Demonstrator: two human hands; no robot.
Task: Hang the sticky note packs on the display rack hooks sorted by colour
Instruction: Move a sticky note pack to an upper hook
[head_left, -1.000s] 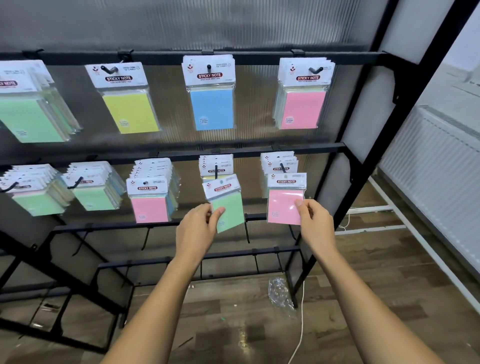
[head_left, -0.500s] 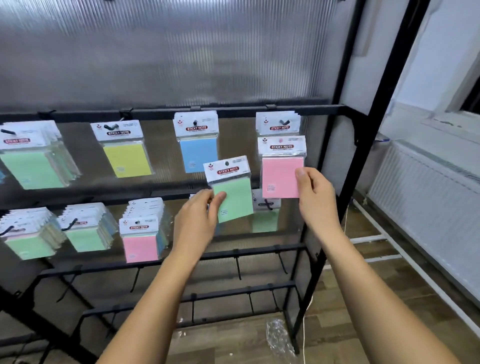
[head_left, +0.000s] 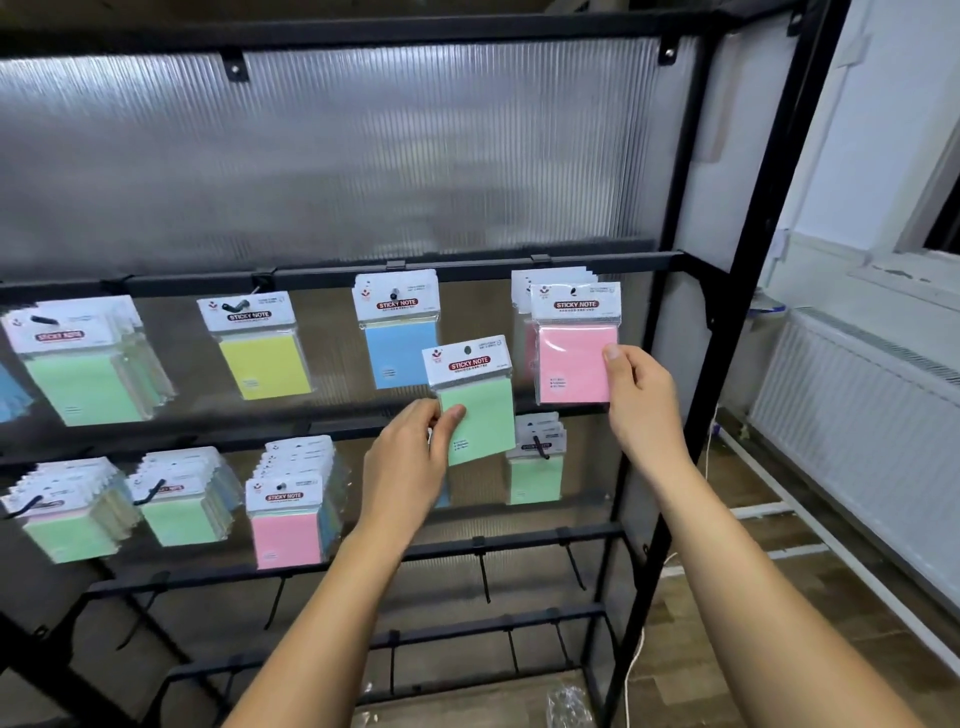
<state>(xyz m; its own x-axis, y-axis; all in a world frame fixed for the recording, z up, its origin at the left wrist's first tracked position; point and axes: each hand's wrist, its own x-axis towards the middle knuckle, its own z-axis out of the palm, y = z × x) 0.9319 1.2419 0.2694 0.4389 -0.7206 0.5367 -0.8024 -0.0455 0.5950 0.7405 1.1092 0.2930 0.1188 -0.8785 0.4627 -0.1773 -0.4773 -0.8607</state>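
My left hand (head_left: 410, 457) pinches a green sticky note pack (head_left: 475, 400) by its lower left corner, in front of the black display rack (head_left: 670, 364). My right hand (head_left: 641, 402) holds a pink sticky note pack (head_left: 574, 358) by its right edge, its header right over the pink packs on the upper rail's right hook. That rail also carries a blue pack (head_left: 397, 332), a yellow pack (head_left: 262, 353) and a green stack (head_left: 83, 364). The lower rail bears green stacks (head_left: 67, 514), (head_left: 182, 504), a stack fronted by a pink pack (head_left: 288, 509) and a green-fronted stack (head_left: 535, 462).
Two lower rails with bare hooks (head_left: 483, 566) run below the packs. A ribbed translucent panel (head_left: 332, 156) backs the rack. A white radiator (head_left: 857, 431) lines the right wall. A crumpled plastic wrapper (head_left: 569, 704) and a white cable (head_left: 636, 654) lie on the wooden floor.
Both hands rose with their packs from the lower rail to the upper one. The pink pack now sits level with the upper right hook. The camera tilted upward.
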